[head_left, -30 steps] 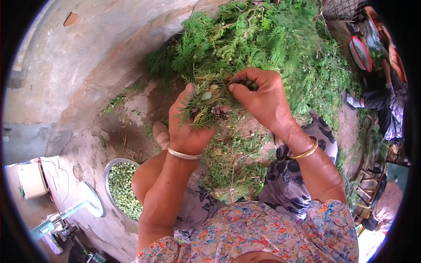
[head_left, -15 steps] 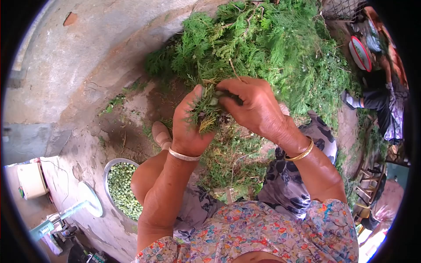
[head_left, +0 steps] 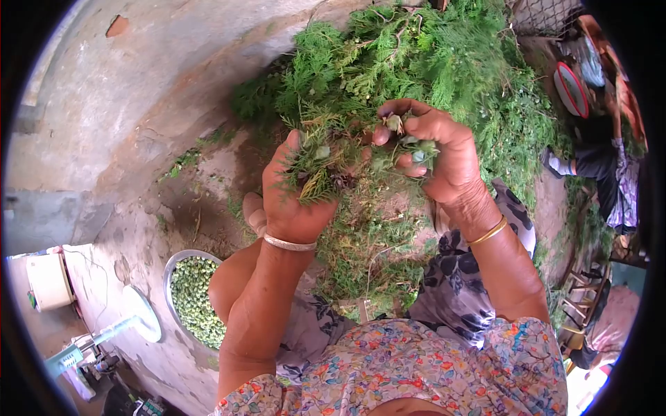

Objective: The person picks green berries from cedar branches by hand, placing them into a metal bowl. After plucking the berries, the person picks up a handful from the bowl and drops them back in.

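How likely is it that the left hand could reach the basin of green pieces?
Probably yes: the basin sits open-topped at the person's left. The left knee, partly in between, would need reaching around, and the left hand holds a green sprig.

A yard or similar work area beside a building, its ground of bare earth.
A worn, stained wall or paved surface (head_left: 152,76) fills the upper left; wire mesh (head_left: 544,17) stands at the upper right, a heap of cut green branches (head_left: 430,62) lies at top centre, and a pale blue fan (head_left: 142,315) (apparently a household one) is at lower left.
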Motion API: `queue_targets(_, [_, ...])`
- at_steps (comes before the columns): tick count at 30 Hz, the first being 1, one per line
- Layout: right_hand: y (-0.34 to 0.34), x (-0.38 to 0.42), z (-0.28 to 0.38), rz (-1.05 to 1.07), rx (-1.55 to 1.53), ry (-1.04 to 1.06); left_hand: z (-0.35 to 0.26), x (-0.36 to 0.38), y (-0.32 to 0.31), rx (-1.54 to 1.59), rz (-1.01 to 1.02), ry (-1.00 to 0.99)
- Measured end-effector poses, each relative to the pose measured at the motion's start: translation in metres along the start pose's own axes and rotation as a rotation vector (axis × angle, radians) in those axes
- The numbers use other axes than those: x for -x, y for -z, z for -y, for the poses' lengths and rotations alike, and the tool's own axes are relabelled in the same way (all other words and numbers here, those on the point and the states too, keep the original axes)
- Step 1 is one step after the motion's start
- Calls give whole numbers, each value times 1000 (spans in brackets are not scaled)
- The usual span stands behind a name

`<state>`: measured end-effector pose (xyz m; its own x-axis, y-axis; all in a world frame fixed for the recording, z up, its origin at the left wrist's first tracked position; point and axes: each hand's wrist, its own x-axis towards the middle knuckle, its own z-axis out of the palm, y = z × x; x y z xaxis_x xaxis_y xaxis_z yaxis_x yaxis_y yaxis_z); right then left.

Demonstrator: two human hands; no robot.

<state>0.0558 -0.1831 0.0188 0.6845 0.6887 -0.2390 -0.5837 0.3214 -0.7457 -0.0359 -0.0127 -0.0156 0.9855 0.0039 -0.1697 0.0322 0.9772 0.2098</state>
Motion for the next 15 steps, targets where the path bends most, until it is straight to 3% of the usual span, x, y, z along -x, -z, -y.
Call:
queue_targets(2, [-1,1,1,57,-67,-25,0,1,-5,35,37,7])
queue_targets(4, [-6,-1,-2,-148,180,15,2,0,-10,-58,-108,-40])
queue_targets(5, [-10,0,-5,-147,179,13,1,0,-6,-58,-109,-41])
queue_targets(7, [-20,2,-14,-129,526,265,-3,0,4,-129,-29,1])
queue_targets(12, [-12,-2,-33,-164,980,390,2,2,10,-199,-104,-21])
queue_targets(14, [-9,-5,-34,-39,1278,648,3,1,10,-148,-99,-15])
queue_targets(15, [-8,-5,-34,-39,1278,648,4,0,8,-128,-101,7])
